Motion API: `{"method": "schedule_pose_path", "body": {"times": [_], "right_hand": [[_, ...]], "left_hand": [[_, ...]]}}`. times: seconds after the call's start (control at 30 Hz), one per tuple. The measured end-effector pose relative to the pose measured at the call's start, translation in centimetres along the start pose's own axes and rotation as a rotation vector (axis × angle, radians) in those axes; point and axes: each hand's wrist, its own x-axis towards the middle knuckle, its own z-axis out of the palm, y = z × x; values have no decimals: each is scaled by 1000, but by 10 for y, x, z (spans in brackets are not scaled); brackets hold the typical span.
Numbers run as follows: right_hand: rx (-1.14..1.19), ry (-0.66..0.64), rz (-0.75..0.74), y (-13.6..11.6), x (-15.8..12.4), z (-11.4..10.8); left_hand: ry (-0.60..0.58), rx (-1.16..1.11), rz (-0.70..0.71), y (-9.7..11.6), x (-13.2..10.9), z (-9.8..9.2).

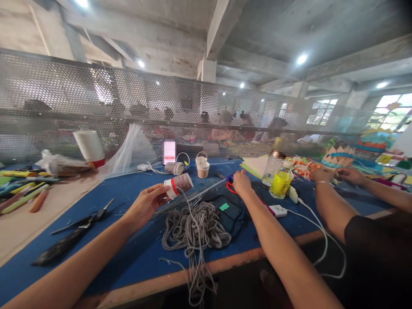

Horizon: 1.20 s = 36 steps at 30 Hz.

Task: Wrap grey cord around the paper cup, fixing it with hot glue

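Note:
My left hand (pixel 147 203) is closed on the white base of a paper cup (pixel 173 189) with a red band. Grey cord is wound around the far part of this cup, which lies tilted on its side in the air. One strand runs from it down to a loose heap of grey cord (pixel 196 227), part of which hangs over the table edge. My right hand (pixel 242 182) is closed at the handles of a pair of scissors (pixel 229 183) with red and blue grips. The blades point left; the fingers partly hide the handles.
Black-handled scissors (pixel 86 223) lie at left, near several craft knives and pens. A cord-wrapped cup (pixel 174 168), a small basket (pixel 202 166), a phone (pixel 169 152) and a yellow bottle (pixel 281 184) stand behind. White cables and a co-worker's arms (pixel 331 206) are at right.

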Motion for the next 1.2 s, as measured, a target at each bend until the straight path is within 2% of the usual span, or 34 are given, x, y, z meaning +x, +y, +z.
{"method": "schedule_pose_path", "body": {"times": [0.17,0.33,0.5,0.6,0.73,0.87,0.97,1.03,1.2], "right_hand": [[129,134,21,5,0,-7],[351,302,49,6,2,-17],[818,380,72,3,7,-26],[1097,295,39,-7,7,-28],[1435,82,-43,-28,-3,-29],[1643,-106,-98,-46,-19,-31],[1829,-294,-107,-55,-30,-31],[1894,-388,-132,-59,-36,-31],[1794,-467,-269,-69,-52,-34]], "left_hand": [[-4,-4,10,0,0,1],[12,-11,19,0,1,1],[9,-6,11,0,0,1],[17,3,5,-1,0,1],[39,-3,-6,-1,2,0],[28,6,-2,-1,1,1],[20,1,1,-1,0,2],[13,-2,-1,-1,0,2],[7,-4,-1,-2,0,2]]}}
